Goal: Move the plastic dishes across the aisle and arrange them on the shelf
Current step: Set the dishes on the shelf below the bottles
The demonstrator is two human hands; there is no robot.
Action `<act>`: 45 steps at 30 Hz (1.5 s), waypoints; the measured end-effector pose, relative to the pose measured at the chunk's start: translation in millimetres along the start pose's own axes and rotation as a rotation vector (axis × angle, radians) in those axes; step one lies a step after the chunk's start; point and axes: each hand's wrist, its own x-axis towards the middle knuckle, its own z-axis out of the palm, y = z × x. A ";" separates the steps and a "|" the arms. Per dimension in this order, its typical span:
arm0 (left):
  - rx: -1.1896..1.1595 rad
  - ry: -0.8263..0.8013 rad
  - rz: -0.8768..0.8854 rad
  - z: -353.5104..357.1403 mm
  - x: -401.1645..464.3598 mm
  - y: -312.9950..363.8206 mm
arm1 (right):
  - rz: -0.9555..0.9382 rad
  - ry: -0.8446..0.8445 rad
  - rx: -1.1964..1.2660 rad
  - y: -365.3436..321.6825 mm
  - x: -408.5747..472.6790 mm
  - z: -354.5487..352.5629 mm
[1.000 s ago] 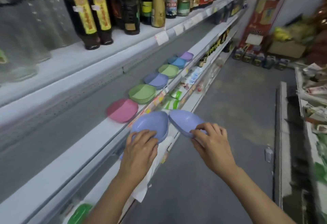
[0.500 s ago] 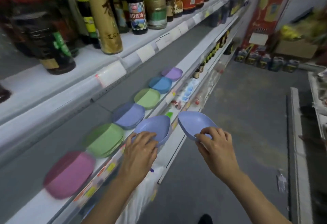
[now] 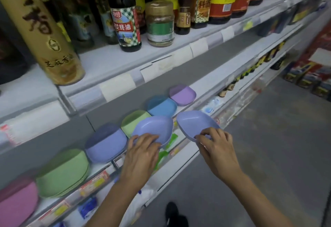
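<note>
Two lavender dishes ride at shelf-edge height: the left dish, pinched at its near rim by the left hand, overlaps the shelf lip, nearer the row; the right dish, pinched by the right hand, hangs over the aisle

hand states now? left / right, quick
Left hand: grips the near rim of the left periwinkle dish.
Right hand: pinches the near rim of the right periwinkle dish.
</note>
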 end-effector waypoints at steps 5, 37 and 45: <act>0.003 0.028 -0.058 41.3 57.5 -0.9 | -0.070 -0.017 0.007 45.9 53.5 31.9; 0.477 0.055 -0.684 -102.4 -135.6 -91.5 | -0.591 -0.470 0.045 -227.9 86.1 153.4; 0.354 -0.206 -0.486 -41.0 -60.1 -115.9 | -0.252 -0.284 0.071 -146.4 89.0 109.9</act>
